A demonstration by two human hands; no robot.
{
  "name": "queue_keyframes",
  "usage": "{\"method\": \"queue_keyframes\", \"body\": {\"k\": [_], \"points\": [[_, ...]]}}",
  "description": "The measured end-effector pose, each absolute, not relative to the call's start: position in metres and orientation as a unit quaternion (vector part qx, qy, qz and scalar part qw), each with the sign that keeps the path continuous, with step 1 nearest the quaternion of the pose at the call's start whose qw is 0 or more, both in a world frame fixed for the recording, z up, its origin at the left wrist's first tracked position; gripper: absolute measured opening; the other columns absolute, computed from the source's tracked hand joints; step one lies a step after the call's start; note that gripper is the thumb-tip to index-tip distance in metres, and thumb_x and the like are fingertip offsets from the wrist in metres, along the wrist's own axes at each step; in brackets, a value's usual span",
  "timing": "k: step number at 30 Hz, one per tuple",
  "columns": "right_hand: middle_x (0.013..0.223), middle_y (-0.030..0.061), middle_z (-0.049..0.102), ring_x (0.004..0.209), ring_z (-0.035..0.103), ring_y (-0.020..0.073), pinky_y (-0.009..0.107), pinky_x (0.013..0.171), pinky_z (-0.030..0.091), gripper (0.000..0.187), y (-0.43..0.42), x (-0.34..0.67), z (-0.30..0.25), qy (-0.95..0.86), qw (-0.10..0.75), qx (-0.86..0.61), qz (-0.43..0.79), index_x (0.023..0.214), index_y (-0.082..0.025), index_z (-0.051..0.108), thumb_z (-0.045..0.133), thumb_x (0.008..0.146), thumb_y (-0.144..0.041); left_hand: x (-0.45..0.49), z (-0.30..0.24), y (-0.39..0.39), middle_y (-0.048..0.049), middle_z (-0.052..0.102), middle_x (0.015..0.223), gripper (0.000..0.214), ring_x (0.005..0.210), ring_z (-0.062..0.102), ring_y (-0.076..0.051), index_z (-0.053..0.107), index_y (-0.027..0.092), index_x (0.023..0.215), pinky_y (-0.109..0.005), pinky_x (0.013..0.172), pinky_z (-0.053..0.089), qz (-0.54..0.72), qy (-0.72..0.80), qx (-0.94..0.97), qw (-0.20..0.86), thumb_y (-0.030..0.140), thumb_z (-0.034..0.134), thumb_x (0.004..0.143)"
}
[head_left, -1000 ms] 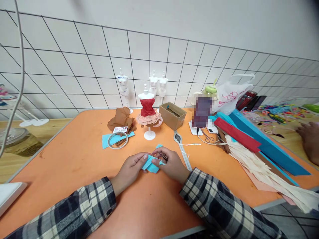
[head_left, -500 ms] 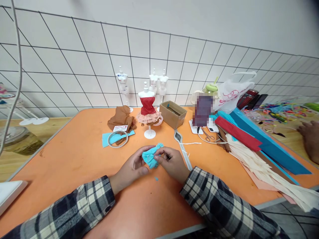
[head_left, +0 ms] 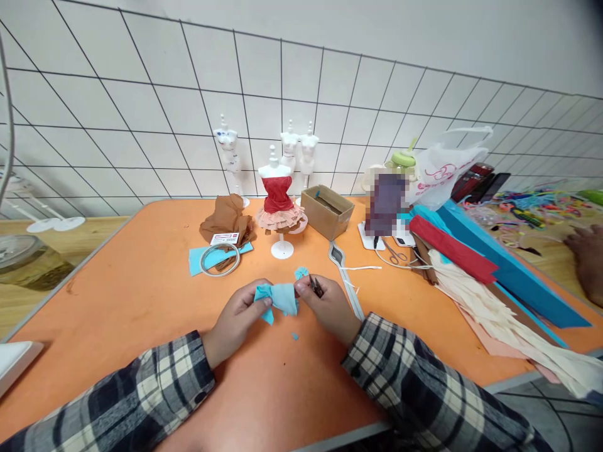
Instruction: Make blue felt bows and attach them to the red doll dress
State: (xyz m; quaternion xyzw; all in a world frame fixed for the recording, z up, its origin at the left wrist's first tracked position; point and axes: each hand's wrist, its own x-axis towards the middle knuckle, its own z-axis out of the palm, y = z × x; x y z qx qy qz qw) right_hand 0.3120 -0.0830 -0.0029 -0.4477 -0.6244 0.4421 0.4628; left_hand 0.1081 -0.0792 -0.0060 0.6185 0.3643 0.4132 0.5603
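A thin, light blue piece of cloth or crepe paper [head_left: 282,296] is stretched between my hands above the table. My left hand [head_left: 242,314] pinches its left end between thumb and fingers. At its right edge, my right hand [head_left: 330,307] grips it with the fingertips, while small dark thread snips [head_left: 316,287] stick up from the same hand. A gathered light blue ruffle [head_left: 301,272] shows just beyond the right fingers; whether it joins the piece I cannot tell. Beneath lies a tiny blue scrap [head_left: 294,336]. Behind stands a small dress form [head_left: 277,194] in red bodice and pink ruffled skirt.
Brown fabric [head_left: 226,216] and a metal ring [head_left: 220,260] lie back left. A cardboard box [head_left: 327,212], a grey zipper strip [head_left: 346,282] and scissors [head_left: 394,254] are to the right. Coloured strips [head_left: 471,295] cover the right side. Another person's hand [head_left: 586,260] rests far right.
The blue piece was bunched up between my hands and is now spread out wider. My left hand has shifted left and closed on its end. The snips' points now show more clearly.
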Motion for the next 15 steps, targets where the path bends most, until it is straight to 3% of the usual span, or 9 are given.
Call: {"method": "queue_keyframes", "body": {"k": [3,6,8,12,15], "points": [[0.076,0.0008,0.064,0.068,0.056,0.0132,0.025,0.063,0.043,0.017,-0.08,0.326,0.003,-0.748,0.374,-0.409,0.366,0.095,-0.02,0.07,0.065,0.083,-0.031,0.105,-0.002,-0.071,-0.0011,0.058,0.073,0.023,0.071,0.053,-0.018,0.062,0.019,0.078,-0.029,0.067,0.043,0.46,0.416,0.622,0.478,0.041,0.061,0.086],[0.078,-0.0001,0.066,0.069,0.059,0.0132,0.024,0.065,0.043,0.017,-0.079,0.339,0.004,-0.857,0.228,-0.306,0.347,0.094,-0.024,0.073,0.072,0.078,-0.026,0.101,0.001,-0.062,-0.0042,0.062,0.089,0.02,0.097,0.054,-0.024,0.065,0.021,0.077,-0.031,0.082,0.042,0.497,0.465,0.621,0.389,0.04,0.064,0.083],[0.083,-0.0001,0.068,0.073,0.062,0.0143,0.024,0.065,0.042,0.02,-0.081,0.34,0.001,-0.884,0.166,-0.291,0.325,0.096,-0.025,0.073,0.074,0.076,-0.023,0.099,-0.001,-0.058,-0.0045,0.064,0.094,0.019,0.104,0.053,-0.026,0.066,0.021,0.082,-0.032,0.085,0.042,0.512,0.48,0.597,0.388,0.039,0.065,0.083],[0.085,0.0005,0.069,0.077,0.062,0.0157,0.025,0.062,0.039,0.009,-0.089,0.328,-0.007,-0.903,0.131,-0.315,0.262,0.089,-0.022,0.071,0.072,0.08,-0.023,0.098,-0.009,-0.056,-0.0001,0.065,0.081,0.019,0.078,0.058,-0.019,0.063,0.019,0.083,-0.029,0.075,0.045,0.516,0.48,0.525,0.477,0.037,0.069,0.079],[0.086,0.002,0.07,0.076,0.062,0.0151,0.025,0.059,0.037,0.007,-0.093,0.32,-0.009,-0.909,0.131,-0.325,0.225,0.083,-0.02,0.07,0.063,0.086,-0.022,0.1,-0.012,-0.055,0.0022,0.066,0.08,0.023,0.072,0.06,-0.015,0.06,0.02,0.089,-0.027,0.07,0.047,0.526,0.454,0.475,0.54,0.033,0.074,0.076]]}}
